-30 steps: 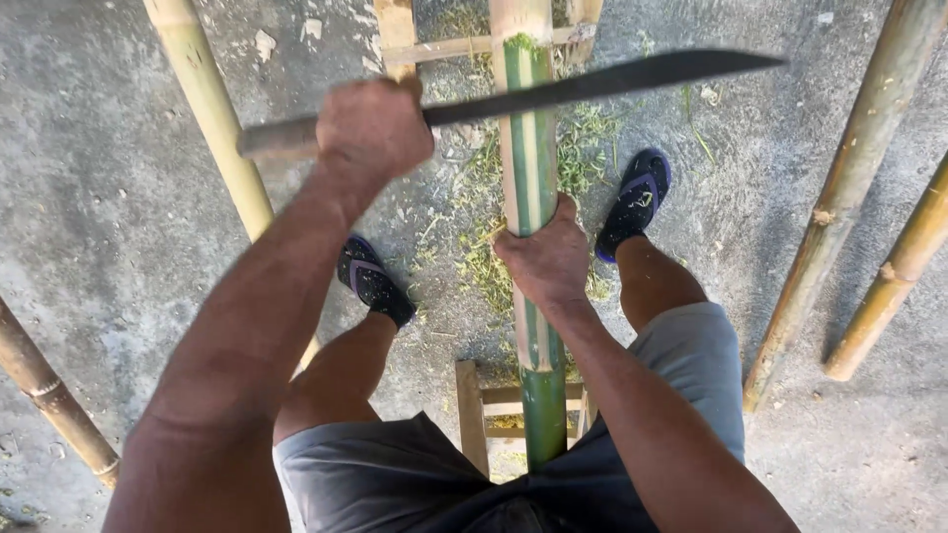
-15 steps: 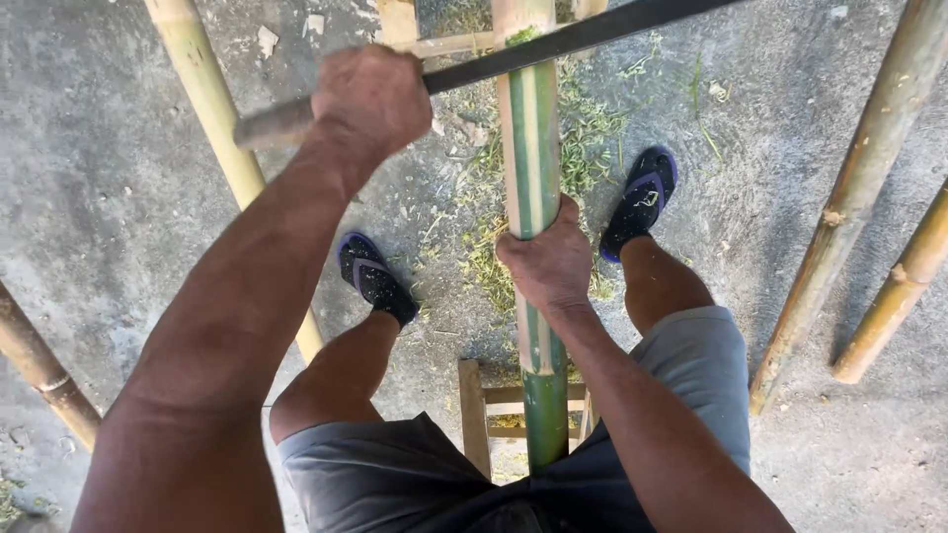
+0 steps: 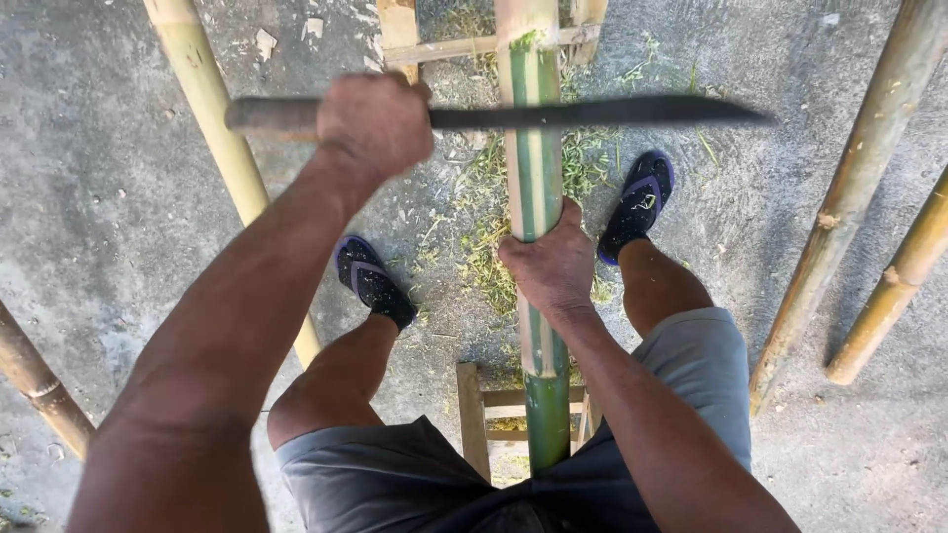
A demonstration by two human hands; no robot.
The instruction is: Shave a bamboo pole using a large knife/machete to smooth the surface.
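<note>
Green bamboo pole (image 3: 533, 188) in right fist (image 3: 553, 268), left fist (image 3: 373, 123) around raised machete (image 3: 553, 114).

A long green bamboo pole with a partly stripped skin (image 3: 534, 148) runs straight ahead between the person's legs, resting on a low wooden stand (image 3: 476, 415) near the body and on a second wooden frame (image 3: 444, 47) at the far end. The right hand (image 3: 555, 266) grips this pole at mid-length, while the left hand (image 3: 373, 123), to its left and farther forward, holds a long dark-bladed machete (image 3: 592, 114) lying crosswise over the pole. A yellow bamboo pole (image 3: 212, 118) lies on the concrete floor (image 3: 99, 217) to the left, two more bamboo poles (image 3: 849, 217) to the right, and loose green shavings (image 3: 484, 257) around the feet.
</note>
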